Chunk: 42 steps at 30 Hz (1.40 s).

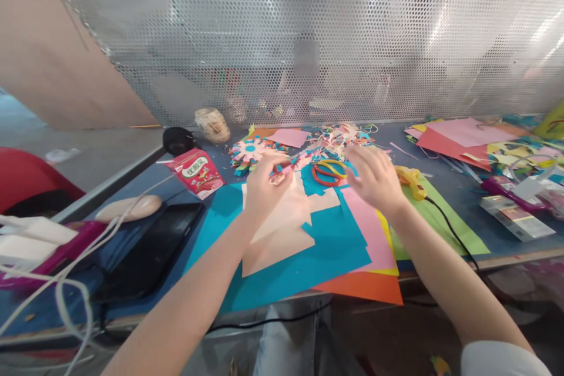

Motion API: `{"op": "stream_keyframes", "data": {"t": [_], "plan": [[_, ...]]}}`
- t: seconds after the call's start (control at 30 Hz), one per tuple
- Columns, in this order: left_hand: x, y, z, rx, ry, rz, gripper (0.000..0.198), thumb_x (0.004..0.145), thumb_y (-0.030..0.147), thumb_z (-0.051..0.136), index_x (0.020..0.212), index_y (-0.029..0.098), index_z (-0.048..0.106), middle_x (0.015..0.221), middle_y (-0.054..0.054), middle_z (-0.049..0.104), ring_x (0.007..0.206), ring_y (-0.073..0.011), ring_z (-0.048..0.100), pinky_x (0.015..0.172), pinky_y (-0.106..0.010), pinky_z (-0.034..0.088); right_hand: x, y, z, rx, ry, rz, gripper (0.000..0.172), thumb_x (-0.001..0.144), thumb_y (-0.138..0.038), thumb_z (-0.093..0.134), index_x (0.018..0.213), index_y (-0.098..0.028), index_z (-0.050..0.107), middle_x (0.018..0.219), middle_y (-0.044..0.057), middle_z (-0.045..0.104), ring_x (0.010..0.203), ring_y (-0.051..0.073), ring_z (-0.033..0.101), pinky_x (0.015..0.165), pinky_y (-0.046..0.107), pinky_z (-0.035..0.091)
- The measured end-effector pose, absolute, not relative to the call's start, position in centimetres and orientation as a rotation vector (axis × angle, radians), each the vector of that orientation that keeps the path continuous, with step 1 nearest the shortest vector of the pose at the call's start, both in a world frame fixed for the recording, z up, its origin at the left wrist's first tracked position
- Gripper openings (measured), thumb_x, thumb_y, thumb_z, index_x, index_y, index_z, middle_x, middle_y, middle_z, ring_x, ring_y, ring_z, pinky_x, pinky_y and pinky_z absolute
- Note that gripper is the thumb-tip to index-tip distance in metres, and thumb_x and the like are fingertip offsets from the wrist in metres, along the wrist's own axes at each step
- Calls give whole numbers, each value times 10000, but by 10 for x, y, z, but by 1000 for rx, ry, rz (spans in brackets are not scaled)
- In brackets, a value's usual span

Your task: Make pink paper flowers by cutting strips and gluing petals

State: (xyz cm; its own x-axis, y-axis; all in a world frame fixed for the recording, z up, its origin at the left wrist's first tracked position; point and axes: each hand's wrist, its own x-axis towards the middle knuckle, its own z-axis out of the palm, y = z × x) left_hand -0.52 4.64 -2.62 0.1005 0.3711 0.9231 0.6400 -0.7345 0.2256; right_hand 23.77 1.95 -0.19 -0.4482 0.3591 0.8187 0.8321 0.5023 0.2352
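My left hand [267, 185] is closed in a pinch on a small piece of cut pink and blue paper [288, 168]. My right hand [373, 179] is open, fingers stretched forward and apart from the left one. Between them, red and yellow looped handles [326, 173], seemingly of scissors, lie on the paper. Below the hands are a large blue sheet [337, 241] and cut peach paper [278, 249]. A yellow hot glue gun [410, 182] rests right of my right hand. Paper flowers [251, 150] are piled beyond my left hand.
Paper scraps [346, 132] lie at the back, against a perforated metal panel [264, 29]. Left stand a pink drink carton [200, 173], a black phone [154, 252], a mouse [130, 208] and white cables [73, 279]. A green sheet [445, 223] and a small box [515, 217] lie right.
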Motion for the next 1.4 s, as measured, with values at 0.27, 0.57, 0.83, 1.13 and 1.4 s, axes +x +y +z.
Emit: {"op": "stream_keyframes", "data": {"t": [0.27, 0.57, 0.83, 1.13, 1.4], "plan": [[0, 38, -25, -2225, -510, -1490, 193, 775, 126, 608, 951, 188, 559, 845, -51, 652, 829, -153, 609, 739, -285, 518, 217, 2, -5, -725, -2051, -882, 377, 859, -168, 452, 1226, -157, 534, 1201, 118, 600, 1175, 190, 519, 948, 343, 485], [-2, 32, -24, -2243, -413, -1241, 207, 800, 163, 607, 994, 219, 561, 892, -39, 690, 888, -161, 629, 771, -297, 498, 219, -3, -6, -830, -1981, -926, 436, 836, -131, 518, 1253, -258, 533, 957, 72, 578, 941, 182, 498, 844, 313, 452], [-3, 27, -18, -2233, -360, -1178, 192, 827, 142, 561, 1006, 208, 579, 921, -35, 694, 908, -155, 620, 807, -307, 486, 219, -3, -4, -763, -2099, -874, 345, 846, -129, 512, 1180, -191, 571, 941, 68, 630, 918, 178, 485, 846, 311, 426], [-2, 25, -13, -2183, -322, -1156, 165, 827, 129, 550, 972, 200, 583, 880, -25, 699, 871, -144, 625, 796, -291, 479, 222, -3, -1, -733, -2098, -857, 292, 833, -160, 542, 1114, -226, 582, 1074, 61, 644, 987, 185, 517, 870, 339, 444], [-1, 24, -9, -2135, -319, -1154, 116, 836, 127, 540, 928, 179, 587, 848, -19, 703, 835, -141, 631, 765, -283, 492, 225, 0, -2, -572, -2150, -728, 385, 796, -88, 582, 1166, -175, 519, 1008, 68, 678, 936, 185, 564, 812, 340, 474]]}}
